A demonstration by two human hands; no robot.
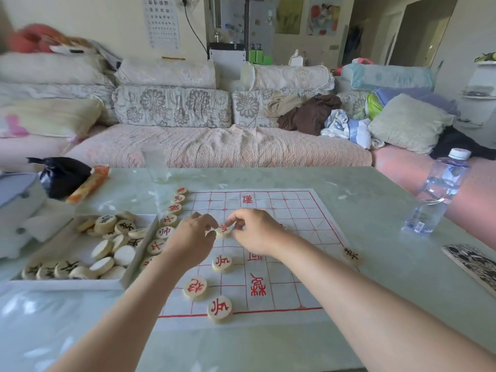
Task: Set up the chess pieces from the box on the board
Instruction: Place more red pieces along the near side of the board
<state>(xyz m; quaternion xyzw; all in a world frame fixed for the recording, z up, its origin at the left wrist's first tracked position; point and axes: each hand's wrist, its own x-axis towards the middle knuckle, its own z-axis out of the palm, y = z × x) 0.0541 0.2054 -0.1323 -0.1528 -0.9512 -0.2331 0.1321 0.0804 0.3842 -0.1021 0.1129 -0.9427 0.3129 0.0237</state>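
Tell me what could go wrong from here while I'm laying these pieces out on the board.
1. Your left hand and forearm lie beside the row of red pieces along the left edge of the board; pulling back could knock them out of line.
2. The board looks like a thin sheet, so your right hand dragging the red piece could shift everything placed.

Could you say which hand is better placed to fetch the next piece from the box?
Left, probably: the box lies left of the board, close to the left hand; the right hand, pinching a red piece, would cross over.
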